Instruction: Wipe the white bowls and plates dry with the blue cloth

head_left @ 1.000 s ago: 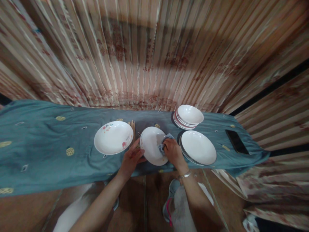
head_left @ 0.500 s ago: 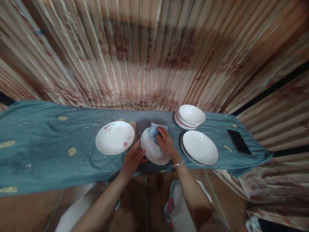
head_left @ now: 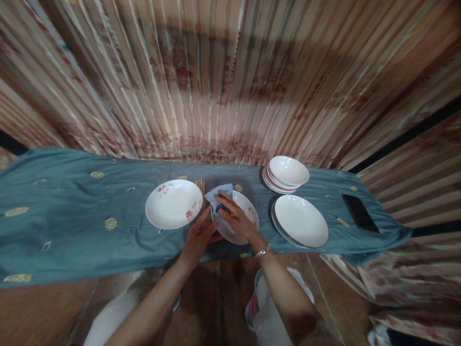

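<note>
A white plate (head_left: 248, 205) with small floral marks is in front of me at the table's near side. My left hand (head_left: 199, 234) grips its left edge, thumb on top and fingers below. Over the plate's far left rim, my right hand (head_left: 236, 215) presses a light blue cloth (head_left: 219, 194) with its fingers. The hand and cloth cover part of the plate. Just left of it lie several chopsticks (head_left: 201, 185), partly hidden. Farther left sits another white plate (head_left: 174, 204) with red flowers.
To the right stand a stack of bowls (head_left: 288, 171) and, nearer, a stack of plates (head_left: 301, 221). A black phone (head_left: 360, 213) lies at the right end of the teal tablecloth (head_left: 79, 216). Behind the table hangs a pleated curtain (head_left: 216, 86).
My right hand has moved the cloth leftward across the plate to its far left rim, baring the right side. My left hand keeps its hold on the edge.
</note>
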Available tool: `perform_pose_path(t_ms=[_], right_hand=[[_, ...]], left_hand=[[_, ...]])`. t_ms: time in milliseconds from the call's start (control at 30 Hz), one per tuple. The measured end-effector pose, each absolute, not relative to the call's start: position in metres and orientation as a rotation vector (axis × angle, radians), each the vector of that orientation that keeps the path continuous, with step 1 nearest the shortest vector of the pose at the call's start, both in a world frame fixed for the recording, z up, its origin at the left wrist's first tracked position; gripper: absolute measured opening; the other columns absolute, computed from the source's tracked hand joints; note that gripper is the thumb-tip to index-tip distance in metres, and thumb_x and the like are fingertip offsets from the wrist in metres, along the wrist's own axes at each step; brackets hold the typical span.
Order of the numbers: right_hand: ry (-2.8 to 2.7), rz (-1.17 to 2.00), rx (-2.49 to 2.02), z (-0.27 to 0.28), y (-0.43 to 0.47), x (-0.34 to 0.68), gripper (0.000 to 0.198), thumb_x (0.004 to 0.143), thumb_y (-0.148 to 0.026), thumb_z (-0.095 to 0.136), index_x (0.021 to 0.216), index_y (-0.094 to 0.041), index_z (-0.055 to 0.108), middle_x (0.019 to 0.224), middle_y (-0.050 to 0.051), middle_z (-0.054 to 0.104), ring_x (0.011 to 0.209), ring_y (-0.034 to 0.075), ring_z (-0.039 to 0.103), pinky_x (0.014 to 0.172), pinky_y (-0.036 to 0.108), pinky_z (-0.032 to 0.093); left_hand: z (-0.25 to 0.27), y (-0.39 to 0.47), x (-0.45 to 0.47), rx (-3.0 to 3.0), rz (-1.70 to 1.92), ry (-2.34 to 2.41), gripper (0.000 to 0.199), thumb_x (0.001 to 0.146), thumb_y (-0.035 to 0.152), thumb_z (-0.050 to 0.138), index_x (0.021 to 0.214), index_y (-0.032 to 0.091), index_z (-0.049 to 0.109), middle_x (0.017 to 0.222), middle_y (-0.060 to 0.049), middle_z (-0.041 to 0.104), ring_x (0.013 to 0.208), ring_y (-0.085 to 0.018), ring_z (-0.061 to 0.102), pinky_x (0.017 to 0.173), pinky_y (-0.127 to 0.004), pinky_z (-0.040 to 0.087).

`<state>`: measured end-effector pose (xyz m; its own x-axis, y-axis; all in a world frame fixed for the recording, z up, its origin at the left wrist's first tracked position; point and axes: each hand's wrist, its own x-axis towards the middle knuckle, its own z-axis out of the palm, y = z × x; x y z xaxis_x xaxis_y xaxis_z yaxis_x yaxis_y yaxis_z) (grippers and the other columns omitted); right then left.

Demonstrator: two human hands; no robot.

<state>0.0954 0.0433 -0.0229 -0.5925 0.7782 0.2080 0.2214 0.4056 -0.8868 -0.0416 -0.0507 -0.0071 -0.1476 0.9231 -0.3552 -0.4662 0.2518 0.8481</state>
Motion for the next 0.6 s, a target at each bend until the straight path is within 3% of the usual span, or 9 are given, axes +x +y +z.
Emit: perform_pose_path(t_ms=[267, 433, 600], right_hand=[[-1.987, 1.411, -0.677, -0.007, 0.027, 0.106, 0.032, 0.097, -0.039, 0.049, 0.119, -0.024, 0.067, 0.14, 0.007, 0.056, 0.132, 0.018, 0.049, 0.115, 0.036, 0.033], [-1.91, 1.628, -0.671, -0.001, 0.022, 0.119, 0.028, 0.094, -0.042, 0.054, 0.104, -0.024, 0.072, 0.128, 0.004, 0.064, 0.117, 0.017, 0.059, 0.103, 0.029, 0.043], [-1.92, 1.762, -0.72, 0.003, 0.021, 0.132, 0.03, 0.091, -0.045, 0.058, 0.093, -0.02, 0.075, 0.117, 0.005, 0.068, 0.106, 0.018, 0.063, 0.092, 0.027, 0.047]], left_hand=[[-0.006, -0.051, -0.042, 0.498, 1.34, 1.112, 0.066, 0.06, 0.039, 0.086, 0.121, 0.021, 0.065, 0.098, -0.005, 0.073, 0.095, -0.026, 0.068, 0.073, -0.038, 0.061], [-0.003, -0.052, -0.044, 0.469, 1.324, 1.11, 0.081, 0.065, 0.045, 0.082, 0.137, 0.022, 0.055, 0.113, -0.009, 0.071, 0.099, -0.028, 0.068, 0.072, -0.039, 0.061], [-0.003, -0.052, -0.044, 0.47, 1.304, 1.084, 0.08, 0.07, 0.05, 0.076, 0.14, 0.021, 0.052, 0.116, -0.012, 0.071, 0.093, -0.027, 0.07, 0.065, -0.034, 0.06]])
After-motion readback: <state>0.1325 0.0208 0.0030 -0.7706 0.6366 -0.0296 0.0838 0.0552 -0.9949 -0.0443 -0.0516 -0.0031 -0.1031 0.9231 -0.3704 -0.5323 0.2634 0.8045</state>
